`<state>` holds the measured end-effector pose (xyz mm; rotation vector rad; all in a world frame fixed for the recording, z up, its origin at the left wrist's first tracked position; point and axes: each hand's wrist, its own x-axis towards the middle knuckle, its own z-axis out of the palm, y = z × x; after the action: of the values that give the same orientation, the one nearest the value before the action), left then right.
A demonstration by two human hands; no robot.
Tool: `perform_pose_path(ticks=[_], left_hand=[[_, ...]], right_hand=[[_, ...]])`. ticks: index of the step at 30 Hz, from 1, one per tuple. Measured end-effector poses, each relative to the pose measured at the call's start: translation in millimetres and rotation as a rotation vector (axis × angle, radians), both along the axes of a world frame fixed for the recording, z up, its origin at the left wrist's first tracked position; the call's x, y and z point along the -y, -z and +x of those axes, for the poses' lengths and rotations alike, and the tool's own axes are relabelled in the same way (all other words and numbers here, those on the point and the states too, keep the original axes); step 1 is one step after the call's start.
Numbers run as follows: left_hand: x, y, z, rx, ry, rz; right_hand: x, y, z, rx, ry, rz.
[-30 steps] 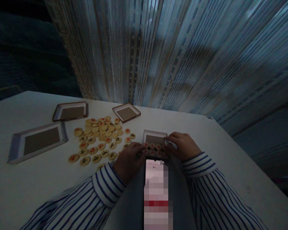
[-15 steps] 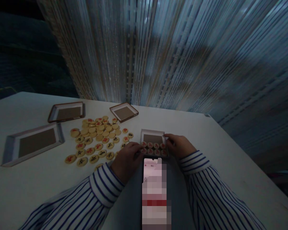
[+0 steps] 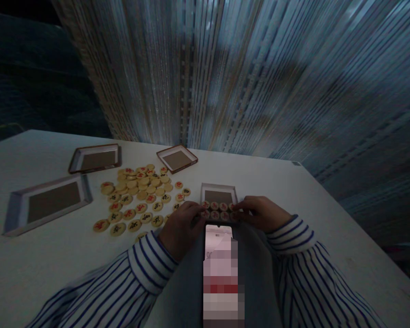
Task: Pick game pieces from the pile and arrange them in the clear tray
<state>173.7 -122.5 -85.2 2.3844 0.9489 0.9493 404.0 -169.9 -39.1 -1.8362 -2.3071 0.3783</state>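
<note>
A small open box (image 3: pixel 218 187) lies in front of me. In its near part, two rows of round xiangqi pieces (image 3: pixel 214 215) with red characters lie face up. My left hand (image 3: pixel 182 227) is closed at the box's left wall, its fingertips by the leftmost pieces. On the opposite side, my right hand (image 3: pixel 264 213) has its fingers bent together, the tips on the rightmost pieces inside the right wall. Many loose xiangqi pieces (image 3: pixel 143 181), some with red or black characters, are heaped and spread to the left. My left hand hides a few of them.
Three more open box parts stand on the white table (image 3: pixel 259 177): a large tray (image 3: pixel 12 218) at left, a brown-rimmed lid (image 3: pixel 71 164) behind it, and a smaller lid (image 3: pixel 172 168) at the back. A phone (image 3: pixel 218 232) is nearest me. A string curtain (image 3: pixel 205 82) hangs behind.
My right hand has shifted from the box's upper right corner down to the rightmost pieces, its wrist swinging outward. My left hand stays at the left wall.
</note>
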Motion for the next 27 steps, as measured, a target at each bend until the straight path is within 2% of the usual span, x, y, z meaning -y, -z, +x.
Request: perform_pose_path(ticks=[10, 27], left_hand=[[1, -3.5, 0, -0.001, 0.005, 0.009], [1, -1.1, 1, -0.009, -0.011, -0.004]], right_hand=[[-1, -0.6, -7, 0.075, -0.036, -0.07], [-2, -3.3, -11, 0.114, -0.034, -0.074]])
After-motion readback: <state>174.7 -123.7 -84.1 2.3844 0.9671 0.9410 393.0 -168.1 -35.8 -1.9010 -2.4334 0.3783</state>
